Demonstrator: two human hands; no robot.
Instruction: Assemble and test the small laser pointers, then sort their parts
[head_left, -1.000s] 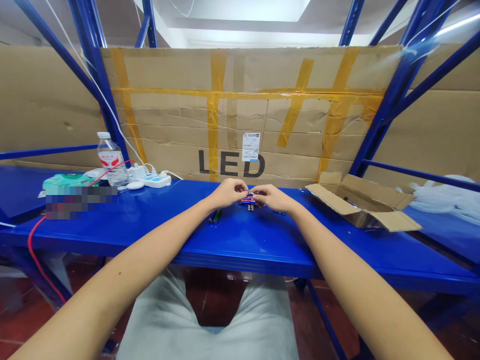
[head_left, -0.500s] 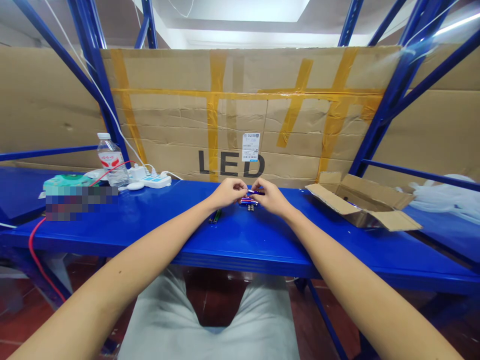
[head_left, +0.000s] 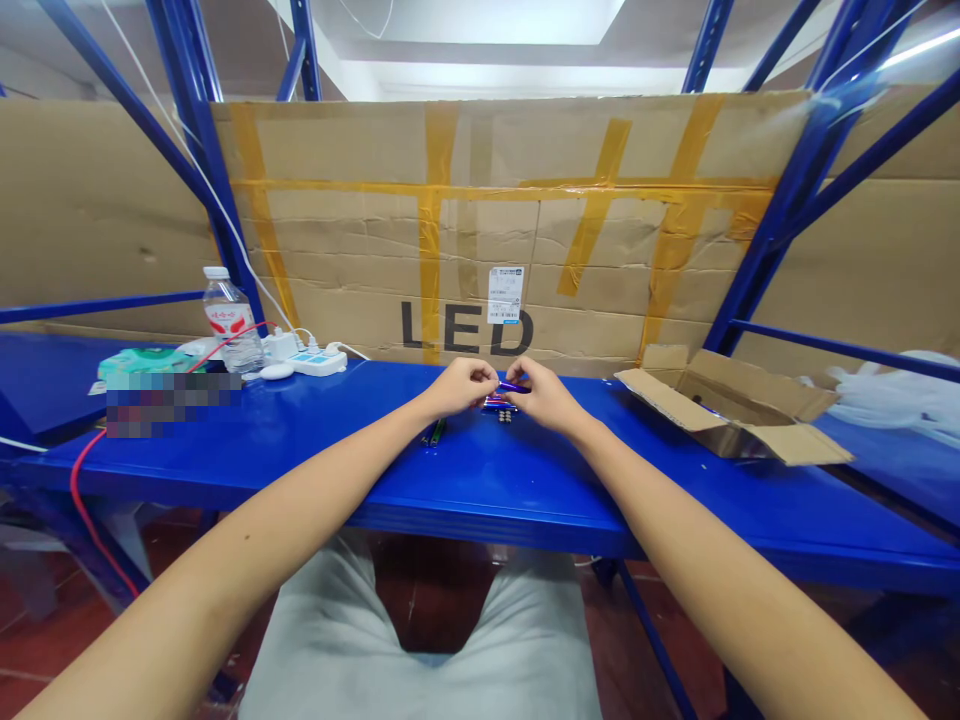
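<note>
A slim, shiny purple-blue tube, perhaps a pen or small torch, is held above the table between my hands. My right hand is closed around its right part. The fingers of my left hand are pinched at its left end; what exactly they grip there is too small to make out. Just below the hands lie several similar blue tubes, partly covered by fingers, with small silvery ends pointing towards me. Left of these, beside my left wrist, a few dark green slim pieces rest on the table.
The blue table backs onto a large taped cardboard sheet. An open cardboard box stands right. At left are a plastic bottle, a white power strip, a green packet and a red cable.
The view has shifted slightly. More of the purple-blue tube shows between my hands, its left end looking a little further from my left fingertips. Both hands stay in nearly the same place.
</note>
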